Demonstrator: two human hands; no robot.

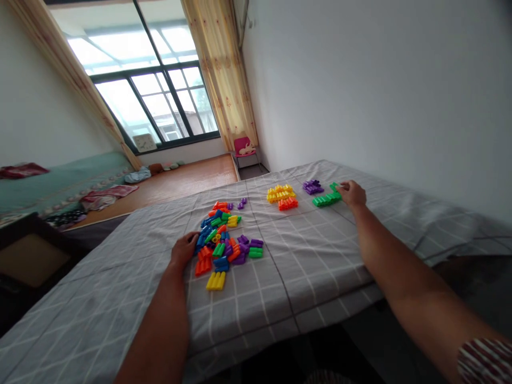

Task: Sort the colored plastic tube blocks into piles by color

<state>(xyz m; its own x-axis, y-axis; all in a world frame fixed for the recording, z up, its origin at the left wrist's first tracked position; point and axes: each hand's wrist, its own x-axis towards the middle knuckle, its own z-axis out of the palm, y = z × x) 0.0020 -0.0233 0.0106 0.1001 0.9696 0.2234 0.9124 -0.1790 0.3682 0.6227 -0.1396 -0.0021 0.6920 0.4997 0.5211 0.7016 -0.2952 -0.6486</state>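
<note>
The right hand [352, 193] reaches to the far side, its fingers bent toward the thumb and the fingertips at the end of a row of green plastic tube blocks [326, 200]; whether it pinches one cannot be told. The row lies just left of that hand, with ribbed, rounded pieces side by side and another green piece slanting off behind, near the fingertips. A purple block cluster [312, 186] sits a little farther left of the same hand. Farther left again come stacked yellow blocks [280, 193], with an orange block row [288, 204] along their near side.

The left hand [184, 248] is loosely curled, its fingertips against the edge of a mixed block heap [219, 249]; whether it has hold of a piece cannot be told. The heap spreads to its right in glossy blue, orange, green, purple and yellow. A yellow three-tube block [216, 281] lies nearer the body than that hand, to its right. All rest on a grey checked cloth [272, 314]. Well beyond the left hand, by the window, a pale square clock [144, 142] shows dial marks too small to read.
</note>
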